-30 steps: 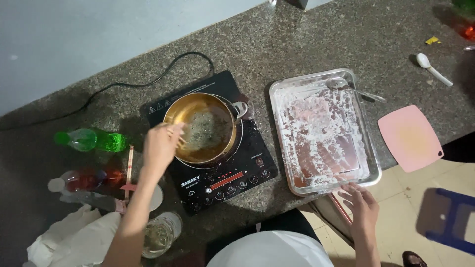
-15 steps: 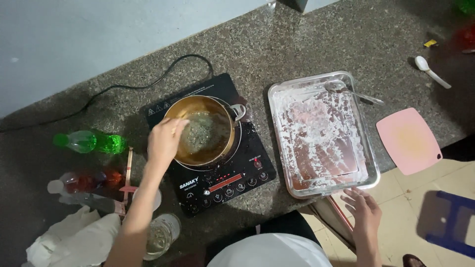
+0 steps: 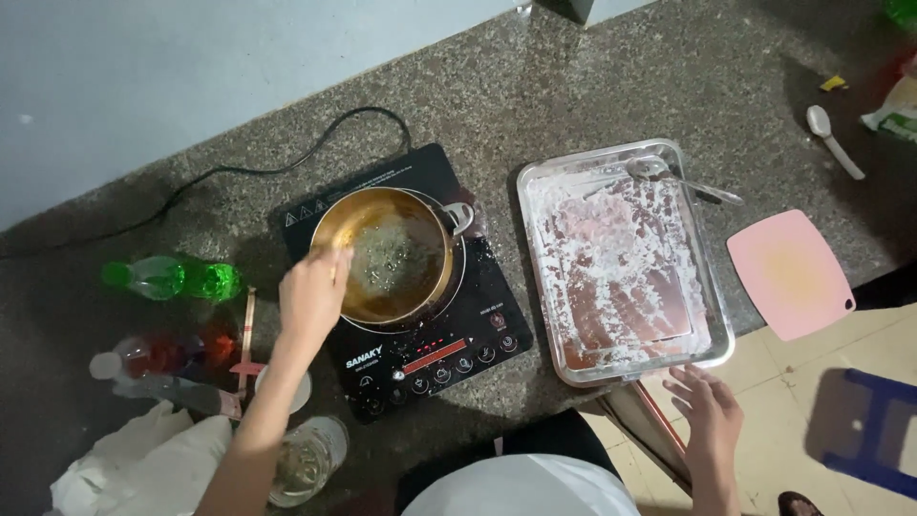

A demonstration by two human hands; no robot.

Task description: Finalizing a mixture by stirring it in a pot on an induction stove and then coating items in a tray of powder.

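- Left hand (image 3: 312, 296) over brass pot (image 3: 387, 254) rim, grip closed; contents unclear.
- Pot handle (image 3: 459, 217) points right, toward floured tray (image 3: 623, 263).
- Right hand (image 3: 712, 413) open, empty, beside counter (image 3: 611, 86) edge.

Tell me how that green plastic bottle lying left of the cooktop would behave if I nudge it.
The green bottle lies on its side on the stone counter, so it would likely roll rather than slide. It looks partly clear and thin-walled, so probably light and a bit squashy. A stick lies just right of it and might stop a roll that way.
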